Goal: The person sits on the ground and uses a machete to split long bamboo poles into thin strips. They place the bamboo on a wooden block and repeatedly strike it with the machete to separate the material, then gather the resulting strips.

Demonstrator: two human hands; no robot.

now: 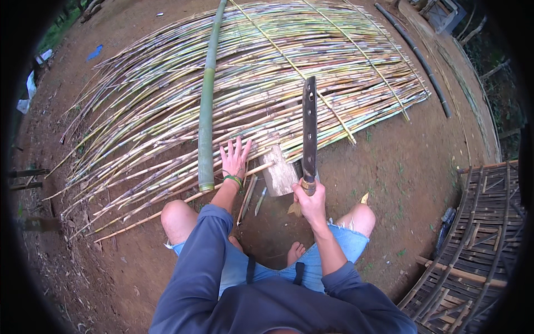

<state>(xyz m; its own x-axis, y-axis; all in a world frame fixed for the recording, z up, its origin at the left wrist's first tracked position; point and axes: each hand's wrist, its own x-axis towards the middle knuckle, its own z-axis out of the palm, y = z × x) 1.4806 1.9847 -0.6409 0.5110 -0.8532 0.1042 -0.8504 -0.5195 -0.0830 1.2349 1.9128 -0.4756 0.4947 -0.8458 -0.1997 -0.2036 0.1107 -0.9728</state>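
Observation:
My right hand (310, 201) grips the handle of a machete (310, 128), a long dark blade with several holes along it, pointing away from me. My left hand (235, 160) is open, its fingers spread and pointing forward at the near edge of a bed of thin bamboo canes (167, 100). It appears to rest on a thin cane (153, 218), whose right end lies over a pale wooden block (280, 179). The machete's blade is above and beside the block's right side. Just left of that hand, a thick green bamboo pole (206, 117) lies across the canes.
Short cut pieces of cane (248, 197) lie on the dirt between my feet and the block. Thin crosswise sticks (356, 47) span the bed of canes. A dark pole (417, 55) lies at the far right, and a slatted bamboo platform (473, 245) stands at the near right.

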